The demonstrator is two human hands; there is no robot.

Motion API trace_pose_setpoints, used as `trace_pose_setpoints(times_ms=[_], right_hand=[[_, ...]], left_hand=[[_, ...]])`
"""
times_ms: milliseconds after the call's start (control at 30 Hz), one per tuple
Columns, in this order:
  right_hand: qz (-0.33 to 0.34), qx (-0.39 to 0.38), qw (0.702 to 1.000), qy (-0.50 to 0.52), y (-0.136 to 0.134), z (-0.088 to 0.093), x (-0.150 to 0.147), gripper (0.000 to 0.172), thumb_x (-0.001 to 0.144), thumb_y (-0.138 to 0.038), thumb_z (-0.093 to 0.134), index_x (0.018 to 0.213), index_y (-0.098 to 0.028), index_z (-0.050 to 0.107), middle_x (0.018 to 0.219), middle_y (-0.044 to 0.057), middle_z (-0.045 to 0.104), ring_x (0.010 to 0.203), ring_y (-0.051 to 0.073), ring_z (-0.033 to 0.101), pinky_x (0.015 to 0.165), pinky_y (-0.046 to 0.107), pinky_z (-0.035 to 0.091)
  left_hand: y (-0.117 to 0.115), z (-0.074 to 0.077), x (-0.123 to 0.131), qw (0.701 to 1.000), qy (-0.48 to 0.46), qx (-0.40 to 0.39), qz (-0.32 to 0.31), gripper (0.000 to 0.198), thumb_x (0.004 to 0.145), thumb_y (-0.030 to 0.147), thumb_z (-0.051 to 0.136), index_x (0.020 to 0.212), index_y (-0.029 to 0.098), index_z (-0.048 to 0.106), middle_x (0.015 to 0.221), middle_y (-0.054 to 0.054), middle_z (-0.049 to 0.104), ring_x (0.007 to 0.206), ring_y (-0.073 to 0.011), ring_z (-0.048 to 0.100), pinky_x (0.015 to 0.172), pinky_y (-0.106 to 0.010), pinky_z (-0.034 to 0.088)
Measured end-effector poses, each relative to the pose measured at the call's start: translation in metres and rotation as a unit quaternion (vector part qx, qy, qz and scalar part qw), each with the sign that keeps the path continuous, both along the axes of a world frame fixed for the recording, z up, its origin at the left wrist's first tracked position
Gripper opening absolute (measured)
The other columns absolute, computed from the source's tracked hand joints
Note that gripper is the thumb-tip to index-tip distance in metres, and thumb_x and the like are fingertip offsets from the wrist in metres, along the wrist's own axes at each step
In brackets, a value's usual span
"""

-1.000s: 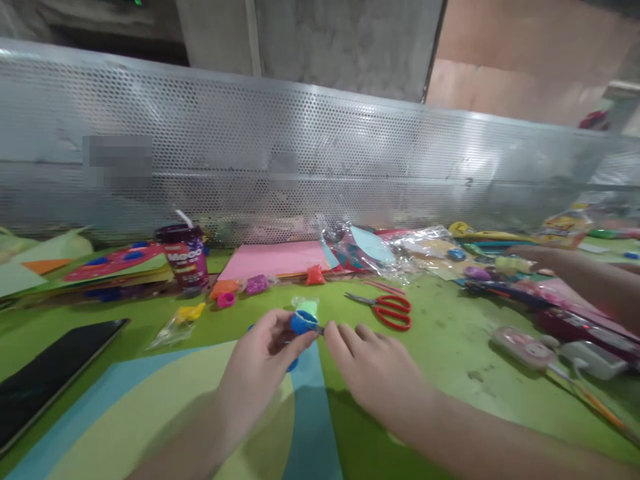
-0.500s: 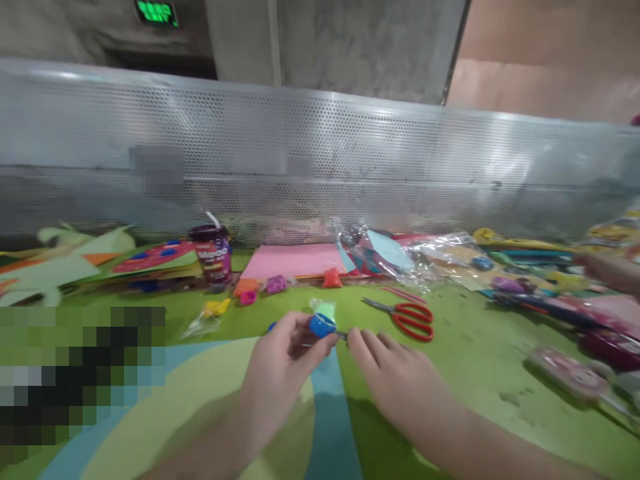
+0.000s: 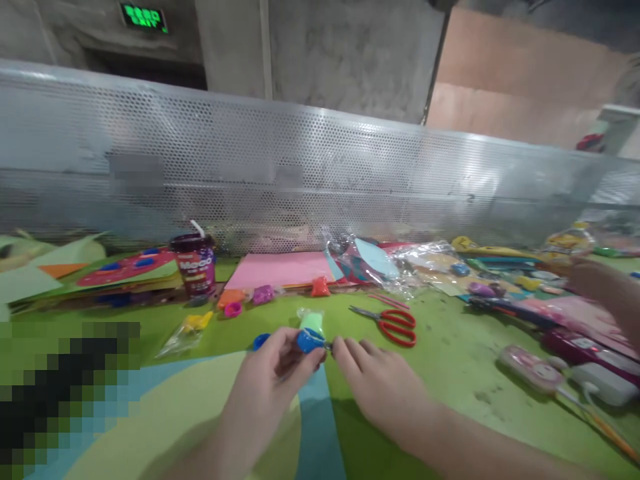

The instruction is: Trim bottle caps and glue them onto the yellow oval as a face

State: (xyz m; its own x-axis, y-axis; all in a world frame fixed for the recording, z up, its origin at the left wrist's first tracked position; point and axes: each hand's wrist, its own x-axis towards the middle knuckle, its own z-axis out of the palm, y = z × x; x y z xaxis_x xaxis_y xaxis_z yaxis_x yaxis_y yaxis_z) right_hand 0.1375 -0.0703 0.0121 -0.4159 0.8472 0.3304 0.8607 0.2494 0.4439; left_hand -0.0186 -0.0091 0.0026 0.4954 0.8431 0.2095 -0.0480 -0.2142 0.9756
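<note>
My left hand (image 3: pixel 265 380) is closed in a pinch around a small, rounded blue piece (image 3: pixel 310 340) with a whitish line along its top. Close by on the right, my right hand (image 3: pixel 375 380) has its fingers curled around a thin, dark metallic tool (image 3: pixel 328 346). Only the tool's short tip shows, pointing at the blue piece; whether they touch I cannot tell. Behind the blue piece lies a clear packet of pale green clay (image 3: pixel 313 321). A blue ring-shaped piece (image 3: pixel 261 341) rests left of it, partly hidden by my left hand. Red-handled scissors (image 3: pixel 395 327) lie beyond my right hand.
Blue and pale-yellow paper (image 3: pixel 200 407) lies under my left forearm. A drink cup with a straw (image 3: pixel 195 270), pink paper (image 3: pixel 280 268) and clay packets line the back. Another person's hand (image 3: pixel 597 283) reaches in at right, near a pink-and-white device (image 3: pixel 531 368).
The view has turned slightly right, so the things shift left in the picture. Both hands keep their hold at the blue piece with little visible change.
</note>
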Motion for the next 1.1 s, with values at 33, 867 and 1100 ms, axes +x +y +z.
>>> trace_pose_setpoints(times_ms=[33, 867, 1100], right_hand=[[-0.006, -0.008, 1.000, 0.005, 0.000, 0.001, 0.000, 0.041, 0.071, 0.000, 0.045, 0.112, -0.005, 0.044, 0.090, 0.011, 0.063, 0.071, 0.022, 0.060, 0.044, 0.030, 0.047], [0.002, 0.112, 0.994, 0.007, -0.005, -0.004, -0.014, 0.042, 0.065, 0.005, 0.037, 0.103, -0.006, 0.049, 0.086, 0.012, 0.066, 0.067, 0.021, 0.063, 0.043, 0.027, 0.050], [0.145, 0.230, 0.962, -0.009, 0.013, -0.028, 0.023, 0.052, 0.059, 0.005, 0.031, 0.106, -0.009, 0.048, 0.080, 0.014, 0.067, 0.055, 0.019, 0.063, 0.036, 0.021, 0.046]], left_hand=[[0.002, 0.000, 0.001, 1.000, 0.008, 0.004, 0.000, 0.022, 0.076, 0.039, 0.056, 0.086, 0.020, 0.054, 0.084, -0.004, 0.067, 0.084, -0.0203, 0.063, 0.075, -0.030, 0.050], [0.004, 0.012, -0.002, 0.854, 0.405, 0.309, 0.109, 0.036, 0.089, 0.034, 0.022, 0.103, 0.008, 0.044, 0.073, -0.013, 0.068, 0.067, -0.0291, 0.065, 0.054, -0.033, 0.043], [0.004, 0.011, 0.004, 0.862, 0.376, 0.322, 0.106, 0.057, 0.084, 0.053, 0.025, 0.104, 0.006, 0.049, 0.071, -0.015, 0.067, 0.062, -0.0316, 0.064, 0.048, -0.034, 0.042]])
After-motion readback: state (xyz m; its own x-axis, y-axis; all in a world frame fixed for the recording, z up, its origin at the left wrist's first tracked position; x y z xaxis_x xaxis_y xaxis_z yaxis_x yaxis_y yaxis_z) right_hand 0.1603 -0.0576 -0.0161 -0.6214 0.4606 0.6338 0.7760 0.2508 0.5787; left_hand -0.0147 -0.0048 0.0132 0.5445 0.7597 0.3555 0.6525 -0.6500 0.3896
